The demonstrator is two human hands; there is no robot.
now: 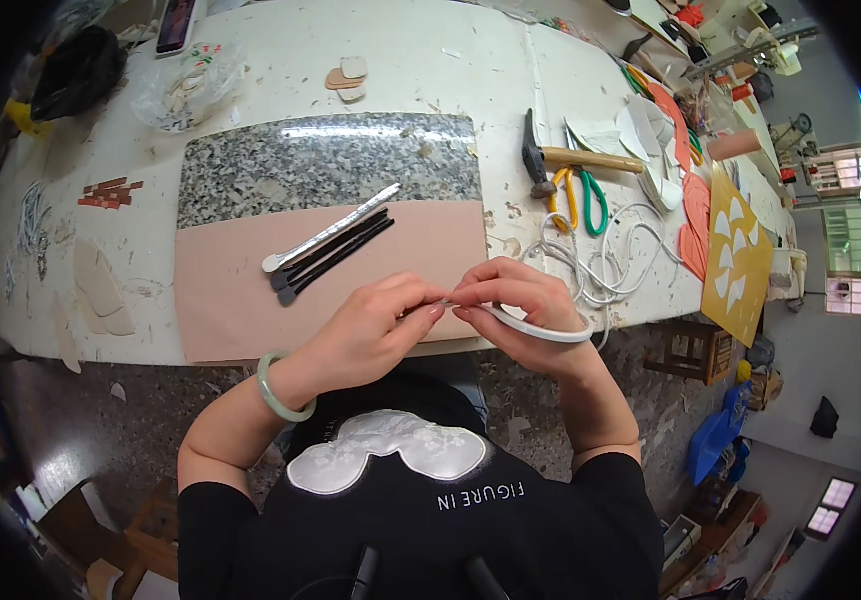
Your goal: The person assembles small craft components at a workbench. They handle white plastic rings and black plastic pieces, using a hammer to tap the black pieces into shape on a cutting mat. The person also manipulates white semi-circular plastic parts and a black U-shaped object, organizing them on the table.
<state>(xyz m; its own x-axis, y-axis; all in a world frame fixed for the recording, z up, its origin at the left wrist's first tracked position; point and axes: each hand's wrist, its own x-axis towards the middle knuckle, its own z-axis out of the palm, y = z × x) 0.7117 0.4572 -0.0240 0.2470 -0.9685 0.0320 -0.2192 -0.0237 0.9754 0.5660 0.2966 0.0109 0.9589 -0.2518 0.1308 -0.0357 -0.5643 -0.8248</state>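
Over the near edge of the table, my left hand and my right hand meet, thumb and forefinger of each pinched together. Between the fingertips is the end of a thin white strip, whose rest curves across my right palm; the fingers partly hide the pinched end. Beyond my left hand, several black straps with rounded grey ends lie side by side. Next to them is a shiny white strap with a round tip. All rest on a pink sheet that covers the near part of a speckled stone slab.
Right of the slab lie a wooden-handled hammer, orange-handled scissors, a green-handled tool and tangled white cord. A yellow board bears white cut pieces. Brown strips and a clear plastic bag are at left.
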